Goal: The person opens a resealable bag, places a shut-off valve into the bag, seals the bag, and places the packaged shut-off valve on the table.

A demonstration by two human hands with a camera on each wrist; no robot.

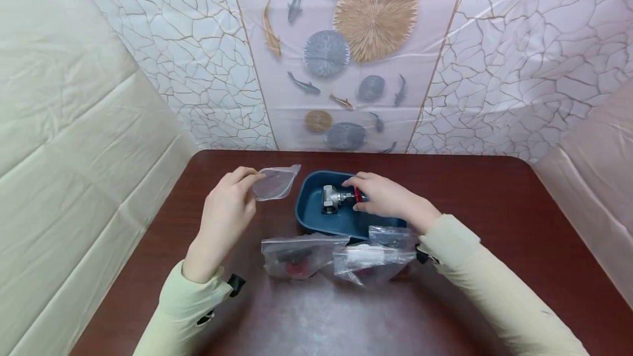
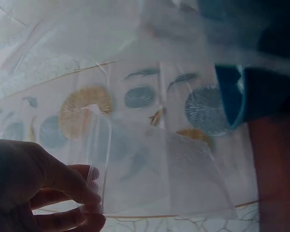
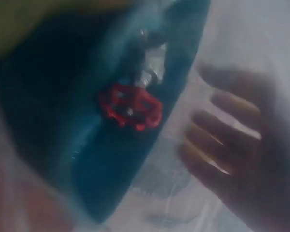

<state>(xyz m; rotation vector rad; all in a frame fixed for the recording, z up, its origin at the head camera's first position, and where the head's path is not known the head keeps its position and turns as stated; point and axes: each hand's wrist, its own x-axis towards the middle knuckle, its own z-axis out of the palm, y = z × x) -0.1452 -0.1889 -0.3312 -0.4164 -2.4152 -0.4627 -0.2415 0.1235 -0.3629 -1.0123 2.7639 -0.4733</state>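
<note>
My left hand [image 1: 225, 216] pinches a clear zip bag [image 1: 281, 184] by its edge, left of the blue tray [image 1: 299, 214]. In the left wrist view the bag [image 2: 150, 179] hangs flat and see-through from the fingertips, with nothing seen inside. A metal gate valve [image 1: 328, 200] with a red handwheel [image 3: 130, 108] lies in the tray. Over the tray's right part is my right hand [image 1: 390, 198], its fingers parted near the handwheel. From the right wrist, that hand [image 3: 246, 140] appears apart from the wheel, with loosely bent fingers.
Two more clear bags stand in front of the tray: the left bag [image 1: 301, 260] has a red item inside, the right bag [image 1: 373, 262] a whitish and a reddish one. All rest on a dark reddish-brown table [image 1: 484, 224]. A patterned backdrop [image 1: 346, 109] rises behind it.
</note>
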